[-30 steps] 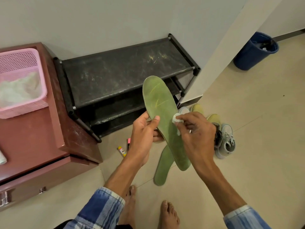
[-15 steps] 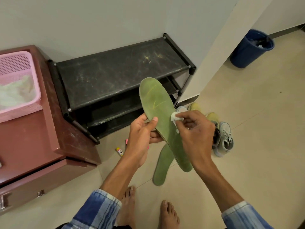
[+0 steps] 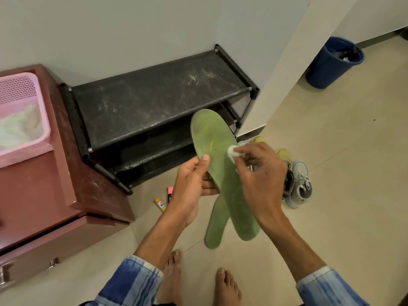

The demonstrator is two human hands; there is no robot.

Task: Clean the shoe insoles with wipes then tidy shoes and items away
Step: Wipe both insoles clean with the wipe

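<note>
My left hand [image 3: 191, 184] grips a long green insole [image 3: 213, 140] by its left edge, thumb on top, toe end pointing up and away. A small white wipe [image 3: 233, 152] is pinched in my right hand [image 3: 260, 180] and pressed on the insole's right side near the middle. A second green insole [image 3: 215, 226] lies flat on the floor beneath, partly hidden by the held one. A pair of grey and yellow shoes [image 3: 298, 182] sits on the floor behind my right hand.
A black shoe rack [image 3: 154, 100] stands against the wall. A maroon cabinet [image 3: 44, 195] at left carries a pink basket [image 3: 22, 120]. Small tubes [image 3: 160, 204] lie on the tiles by the rack. A blue bin [image 3: 333, 62] stands far right. My bare feet are at the bottom.
My right hand has slid the wipe a little up the insole toward its toe end. The left hand keeps the same grip; the view has shifted slightly.
</note>
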